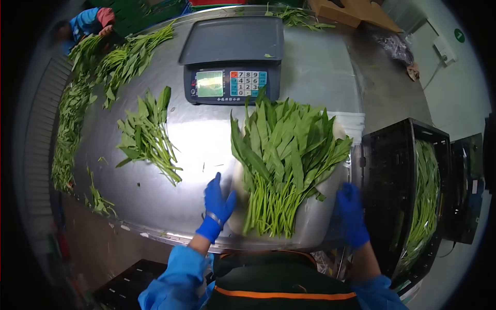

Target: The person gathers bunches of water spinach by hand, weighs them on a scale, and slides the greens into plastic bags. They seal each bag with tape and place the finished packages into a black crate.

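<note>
A large bunch of water spinach (289, 150) lies on the metal table, leaves toward the scale and cut stems toward me. Clear plastic film (315, 222) seems to lie beneath it. My left hand (219, 204), in a blue glove, is left of the stems with fingers apart and nothing in it. Off the bunch's right side is my right hand (352, 212), also gloved in blue; its fingers are blurred, and whether they hold anything cannot be made out. A smaller bunch of greens (150, 137) rests farther left. Behind the large bunch stands a digital scale (232, 57).
A black crate (408, 134) holding bagged greens stands at the right. Piled greens (70, 134) line the table's left edge, where a co-worker's hand (106, 31) shows. Stacked plastic sheets (320, 77) lie right of the scale; a cardboard box (356, 13) is behind.
</note>
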`<state>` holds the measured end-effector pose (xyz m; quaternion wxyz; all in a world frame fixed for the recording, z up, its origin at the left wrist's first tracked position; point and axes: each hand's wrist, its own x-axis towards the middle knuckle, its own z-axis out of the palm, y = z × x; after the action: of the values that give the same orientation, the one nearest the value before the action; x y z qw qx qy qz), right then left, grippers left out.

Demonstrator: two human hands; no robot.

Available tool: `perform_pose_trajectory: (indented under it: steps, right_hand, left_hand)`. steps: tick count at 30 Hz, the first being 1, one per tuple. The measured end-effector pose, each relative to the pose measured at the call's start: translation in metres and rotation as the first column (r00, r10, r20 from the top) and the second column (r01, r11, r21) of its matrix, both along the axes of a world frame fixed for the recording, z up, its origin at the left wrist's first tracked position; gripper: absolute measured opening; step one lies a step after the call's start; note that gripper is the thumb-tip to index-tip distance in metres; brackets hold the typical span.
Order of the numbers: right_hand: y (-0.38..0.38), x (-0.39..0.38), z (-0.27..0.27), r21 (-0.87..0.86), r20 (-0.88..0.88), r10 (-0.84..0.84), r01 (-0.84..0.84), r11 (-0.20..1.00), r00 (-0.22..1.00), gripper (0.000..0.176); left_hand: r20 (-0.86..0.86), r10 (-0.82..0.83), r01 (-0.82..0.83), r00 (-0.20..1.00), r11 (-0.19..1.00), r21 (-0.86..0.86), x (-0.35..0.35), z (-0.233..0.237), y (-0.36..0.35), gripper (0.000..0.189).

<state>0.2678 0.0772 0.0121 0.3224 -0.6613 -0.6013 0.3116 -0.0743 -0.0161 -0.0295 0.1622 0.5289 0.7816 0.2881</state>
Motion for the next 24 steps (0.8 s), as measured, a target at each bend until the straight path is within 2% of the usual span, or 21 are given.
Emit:
perform_pose_trajectory:
  steps: [1, 2, 3, 4, 5, 7, 8, 9, 10, 12, 13, 14, 15, 16, 17, 18, 20, 21, 22, 23, 24]
  right_hand:
    - [0.011, -0.001, -0.02, 0.223, 0.169, -0.062, 0.023, 0.975, 0.984, 0.026]
    - [0.02, 0.003, -0.024, 0.23, 0.162, -0.063, 0.025, 0.973, 0.985, 0.026]
    - [0.029, 0.008, -0.026, -0.183, 0.086, 0.024, -0.008, 0.983, 0.996, 0.023]
    - [0.031, 0.008, -0.024, -0.563, -0.016, 0.072, -0.068, 0.823, 0.997, 0.02]
    - [0.025, 0.007, -0.019, -0.565, -0.01, 0.065, -0.059, 0.823, 0.998, 0.02]
    - [-0.006, -0.006, 0.011, -0.727, -0.317, -0.015, -0.233, 0.646, 0.948, 0.028]
    - [-0.029, -0.023, 0.022, -0.704, -0.389, 0.085, -0.356, 0.615, 0.917, 0.028]
    - [-0.053, -0.051, 0.034, -0.664, -0.463, 0.178, -0.473, 0.579, 0.868, 0.028]
    - [-0.068, -0.084, 0.056, -0.724, -0.569, -0.014, -0.493, 0.482, 0.822, 0.026]
    - [-0.101, -0.142, 0.048, -0.804, -0.58, -0.579, -0.518, 0.292, 0.573, 0.023]
    - [-0.108, -0.168, 0.036, -0.764, -0.579, -0.719, -0.563, 0.314, 0.385, 0.022]
    - [-0.114, -0.187, 0.025, -0.723, -0.538, -0.824, -0.599, 0.343, 0.179, 0.021]
    - [-0.112, -0.201, 0.024, -0.727, -0.532, -0.824, -0.604, 0.327, 0.194, 0.021]
    - [-0.105, -0.216, 0.024, -0.742, -0.46, -0.881, -0.591, 0.315, 0.108, 0.019]
    - [-0.103, -0.226, 0.024, -0.758, -0.381, -0.925, -0.578, 0.303, 0.014, 0.019]
    - [-0.103, -0.225, 0.027, -0.757, -0.378, -0.925, -0.582, 0.297, 0.02, 0.019]
    - [-0.087, -0.209, 0.036, -0.703, -0.339, -0.935, -0.689, 0.179, 0.103, 0.019]
    - [-0.08, -0.202, 0.041, -0.451, -0.567, -0.824, -0.841, 0.297, 0.014, 0.022]
    - [-0.06, -0.2, 0.062, -0.49, -0.86, -0.404, -0.728, 0.479, 0.313, 0.028]
    - [-0.035, -0.199, 0.054, -0.286, -0.846, 0.151, -0.674, 0.681, 0.511, 0.038]
    - [-0.021, -0.196, 0.045, -0.287, -0.851, 0.146, -0.679, 0.676, 0.505, 0.038]
  left_hand:
    - [0.259, 0.006, 0.032, 0.966, 0.989, -0.143, -0.004, -0.01, 0.008, 0.058]
    - [0.497, 0.045, 0.102, 0.866, 0.959, -0.264, -0.007, -0.021, 0.017, 0.051]
    - [0.379, -0.131, 0.175, 0.916, 0.981, -0.083, -0.011, -0.041, 0.025, 0.037]
    - [0.378, -0.139, 0.181, 0.915, 0.98, -0.079, -0.015, -0.032, 0.033, 0.037]
    - [0.284, -0.182, 0.227, 0.942, 0.965, -0.133, -0.019, -0.026, 0.044, 0.033]
    - [0.16, -0.287, 0.315, 0.944, 0.93, -0.192, -0.025, -0.008, 0.064, 0.031]
    - [0.122, -0.345, 0.362, 0.931, 0.913, -0.186, -0.027, 0.005, 0.076, 0.031]
    - [-0.004, -0.468, 0.459, 0.884, 0.868, -0.189, -0.029, 0.023, 0.091, 0.031]
    - [-0.135, -0.577, 0.549, 0.805, 0.812, -0.195, -0.029, 0.04, 0.107, 0.03]
    - [-0.166, -0.756, 0.706, 0.632, 0.651, -0.277, -0.028, 0.058, 0.126, 0.038]
    - [-0.082, -0.872, 0.74, 0.484, 0.457, -0.493, -0.021, 0.084, 0.132, 0.049]
    - [-0.075, -0.864, 0.736, 0.497, 0.466, -0.491, -0.022, 0.085, 0.126, 0.049]
    - [-0.054, -0.935, 0.782, 0.351, 0.324, -0.532, -0.024, 0.086, 0.118, 0.057]
    - [-0.023, -0.98, 0.803, 0.195, 0.173, -0.57, -0.027, 0.094, 0.108, 0.066]
    - [0.062, -0.98, 0.753, 0.19, 0.105, -0.65, -0.03, 0.104, 0.091, 0.082]
    - [0.064, -0.978, 0.751, 0.197, 0.109, -0.652, -0.032, 0.1, 0.074, 0.082]
    - [-0.171, -0.958, 0.773, 0.229, 0.286, -0.567, -0.036, 0.08, 0.043, 0.075]
    - [-0.275, -0.904, 0.788, 0.328, 0.423, -0.448, -0.031, 0.051, 0.032, 0.071]
    - [-0.358, -0.83, 0.781, 0.427, 0.538, -0.317, -0.026, 0.027, 0.026, 0.067]
    - [-0.303, -0.825, 0.762, 0.477, 0.56, -0.326, -0.024, 0.03, 0.023, 0.062]
    - [-0.299, -0.825, 0.757, 0.479, 0.561, -0.335, -0.024, 0.039, 0.017, 0.062]
